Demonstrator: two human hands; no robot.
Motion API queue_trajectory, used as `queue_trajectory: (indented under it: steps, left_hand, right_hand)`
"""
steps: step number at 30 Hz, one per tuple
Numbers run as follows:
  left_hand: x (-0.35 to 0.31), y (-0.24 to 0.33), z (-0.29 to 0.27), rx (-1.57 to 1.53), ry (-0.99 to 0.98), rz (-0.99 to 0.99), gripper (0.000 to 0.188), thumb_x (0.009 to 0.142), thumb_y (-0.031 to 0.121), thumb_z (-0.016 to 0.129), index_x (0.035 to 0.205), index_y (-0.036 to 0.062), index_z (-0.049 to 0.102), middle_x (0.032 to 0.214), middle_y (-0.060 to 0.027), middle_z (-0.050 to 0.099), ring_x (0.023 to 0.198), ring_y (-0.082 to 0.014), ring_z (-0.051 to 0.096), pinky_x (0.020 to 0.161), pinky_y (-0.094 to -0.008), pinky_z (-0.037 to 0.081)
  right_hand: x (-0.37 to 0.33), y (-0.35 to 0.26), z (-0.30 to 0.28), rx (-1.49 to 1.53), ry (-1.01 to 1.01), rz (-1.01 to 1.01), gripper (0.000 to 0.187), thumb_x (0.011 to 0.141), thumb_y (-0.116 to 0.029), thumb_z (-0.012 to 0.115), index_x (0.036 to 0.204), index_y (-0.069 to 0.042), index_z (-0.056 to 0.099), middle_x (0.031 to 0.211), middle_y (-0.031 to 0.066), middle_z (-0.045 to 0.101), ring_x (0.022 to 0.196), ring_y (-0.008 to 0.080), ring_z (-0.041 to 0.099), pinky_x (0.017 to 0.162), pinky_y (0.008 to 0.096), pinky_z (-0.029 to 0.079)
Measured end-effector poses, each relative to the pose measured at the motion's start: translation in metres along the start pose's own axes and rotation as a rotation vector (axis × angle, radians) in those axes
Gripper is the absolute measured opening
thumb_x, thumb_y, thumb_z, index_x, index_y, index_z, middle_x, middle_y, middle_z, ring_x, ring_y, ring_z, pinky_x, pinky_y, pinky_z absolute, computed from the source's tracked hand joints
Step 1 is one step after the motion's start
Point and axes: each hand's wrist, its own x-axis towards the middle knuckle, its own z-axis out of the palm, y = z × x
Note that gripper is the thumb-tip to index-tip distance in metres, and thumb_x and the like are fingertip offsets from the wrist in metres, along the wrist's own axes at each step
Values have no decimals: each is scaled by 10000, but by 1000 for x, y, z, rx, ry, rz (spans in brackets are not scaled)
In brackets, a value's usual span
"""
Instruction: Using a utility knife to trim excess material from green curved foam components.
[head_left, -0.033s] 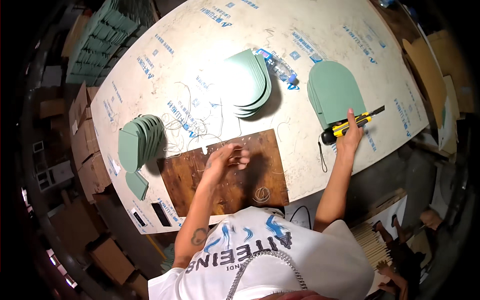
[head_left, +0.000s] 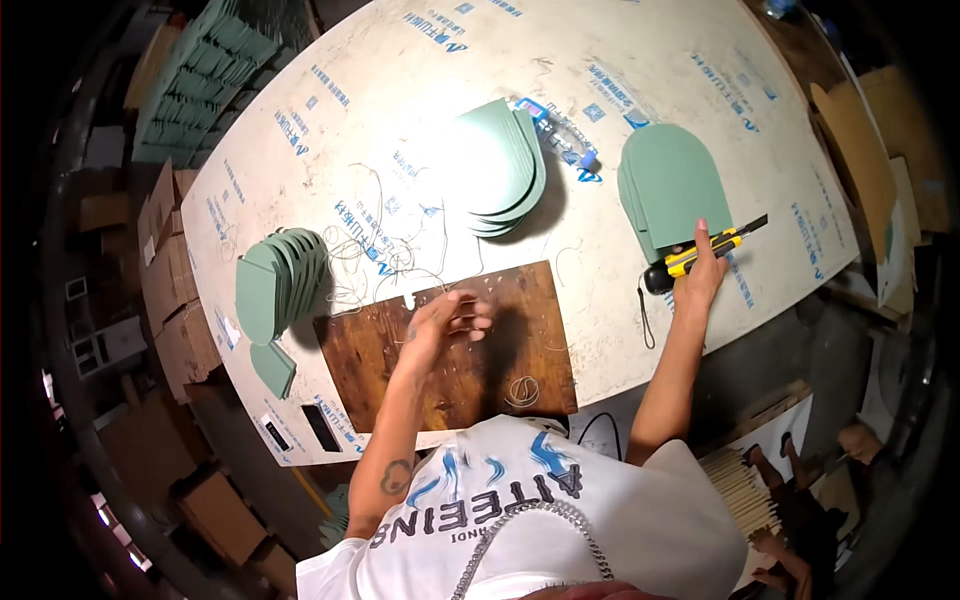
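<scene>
My right hand (head_left: 703, 275) is closed around a yellow and black utility knife (head_left: 722, 243) with a dark blade pointing right. A rounded black end with a hanging cord loop shows on the knife's left. The index finger reaches over the lower edge of a stack of green arch-shaped panels (head_left: 675, 185). Over a brown wooden board (head_left: 470, 375), my left hand (head_left: 450, 315) hangs with its fingers loosely bent and apart, and nothing shows in it. A coil of thin string (head_left: 522, 391) rests on the board near my body.
Another pile of green panels (head_left: 500, 165) stands mid-table, beside a plastic bottle (head_left: 570, 145). At the left are fanned green panels (head_left: 285, 280) and a dark phone-like slab (head_left: 321, 428). Loose threads (head_left: 365, 255) tangle behind the board. A co-worker's arm (head_left: 785, 560) shows lower right.
My left hand has shifted slightly left above the board. My right hand keeps its hold on the utility knife beside the green stack.
</scene>
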Motion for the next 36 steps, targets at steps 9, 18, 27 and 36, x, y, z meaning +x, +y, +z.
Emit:
queue_trajectory:
  steps: [9,18,27,36]
  left_hand:
    - [-24,-74,-111,18,435,113,373,1042,330,533,1168,-11,615,1005,-53,677,869,-147,646,787,-313,527]
    - [-62,-185,-166,1089,843,305,405,940,234,605,1208,-68,584,1079,-297,641,1000,-502,597,899,-503,487]
    - [-27,-194,-4,1462,-326,860,671,899,462,636,1508,296,407,1643,-173,166,1504,-385,172,1142,-678,134]
    - [79,-110,-136,1702,48,943,533,1028,330,432,1550,286,330,1667,-112,117,1539,-328,76,1185,-655,13]
  right_hand:
    - [-10,73,-55,-689,-121,-414,330,990,-283,612,929,36,668,702,55,655,587,102,523,540,254,433]
    - [-134,148,-111,-1158,-888,-388,252,939,-261,663,930,-9,640,740,200,629,652,341,636,613,419,488]
    - [-162,194,-131,-834,-635,104,228,1002,-193,584,1025,32,612,815,120,677,627,223,668,559,312,541]
    - [-167,214,-138,-446,-392,88,208,991,-189,586,1052,10,569,842,140,679,653,209,672,593,315,562]
